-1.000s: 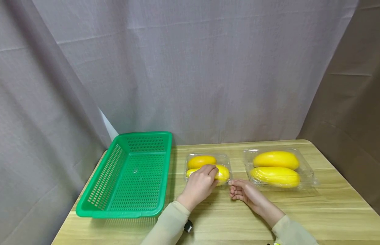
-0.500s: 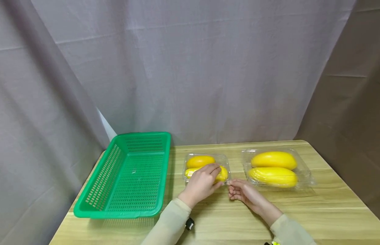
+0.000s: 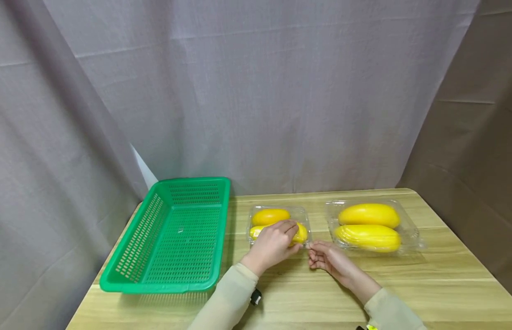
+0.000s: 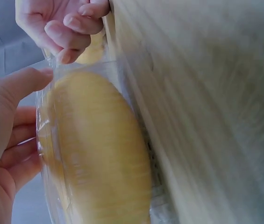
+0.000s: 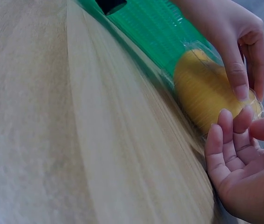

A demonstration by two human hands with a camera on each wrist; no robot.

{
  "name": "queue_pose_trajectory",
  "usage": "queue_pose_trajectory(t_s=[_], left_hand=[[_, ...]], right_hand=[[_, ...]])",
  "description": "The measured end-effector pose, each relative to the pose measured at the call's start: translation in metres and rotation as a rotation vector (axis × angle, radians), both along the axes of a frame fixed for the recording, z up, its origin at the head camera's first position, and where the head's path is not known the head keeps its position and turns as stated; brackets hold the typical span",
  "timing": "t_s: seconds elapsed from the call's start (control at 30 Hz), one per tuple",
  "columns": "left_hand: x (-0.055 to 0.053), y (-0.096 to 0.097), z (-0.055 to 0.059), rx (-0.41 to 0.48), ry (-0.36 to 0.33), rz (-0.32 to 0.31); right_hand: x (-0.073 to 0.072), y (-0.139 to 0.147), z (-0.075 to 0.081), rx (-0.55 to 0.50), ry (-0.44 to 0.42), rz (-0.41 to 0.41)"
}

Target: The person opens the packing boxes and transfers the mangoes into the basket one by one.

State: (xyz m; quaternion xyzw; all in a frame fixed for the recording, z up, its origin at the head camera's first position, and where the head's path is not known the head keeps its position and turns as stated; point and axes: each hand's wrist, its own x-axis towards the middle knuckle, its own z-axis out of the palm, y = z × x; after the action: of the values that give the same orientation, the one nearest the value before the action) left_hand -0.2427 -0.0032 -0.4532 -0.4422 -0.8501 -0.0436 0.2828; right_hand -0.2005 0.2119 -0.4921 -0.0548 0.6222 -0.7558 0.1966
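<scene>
A clear plastic clamshell container point(image 3: 301, 214) with two yellow, mango-like fruits point(image 3: 271, 216) sits on the table just right of the green basket. My left hand point(image 3: 274, 245) lies over the front fruit, its fingers on the lid and its thumb reaching to the front right corner. In the left wrist view, that thumb and the lengthened fingers point(image 4: 22, 140) touch the lid from above. At the same corner my right hand point(image 3: 332, 261) pinches the container's edge between thumb and forefinger, the other fingers loosely curled. Part of the front fruit is hidden under my left hand.
A green perforated basket point(image 3: 220, 256) stands on the left of the wooden table point(image 3: 458, 275). On the right is a larger clear container point(image 3: 410, 224) with two bigger yellow fruits point(image 3: 369, 237). A grey curtain point(image 3: 256, 101) hangs behind the table's back edge.
My left hand's fingers have spread a little on the lid, and its thumb has shifted right toward the corner. The right hand stays at that corner, and the container has hardly moved.
</scene>
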Motion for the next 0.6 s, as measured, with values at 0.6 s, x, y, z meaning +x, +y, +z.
queue_pose_trajectory(t_s=[0.6], left_hand=[[-0.003, -0.001, 0.0079, 0.037, 0.017, -0.036]], right_hand=[[0.0014, -0.0012, -0.0025, 0.004, 0.015, -0.014]])
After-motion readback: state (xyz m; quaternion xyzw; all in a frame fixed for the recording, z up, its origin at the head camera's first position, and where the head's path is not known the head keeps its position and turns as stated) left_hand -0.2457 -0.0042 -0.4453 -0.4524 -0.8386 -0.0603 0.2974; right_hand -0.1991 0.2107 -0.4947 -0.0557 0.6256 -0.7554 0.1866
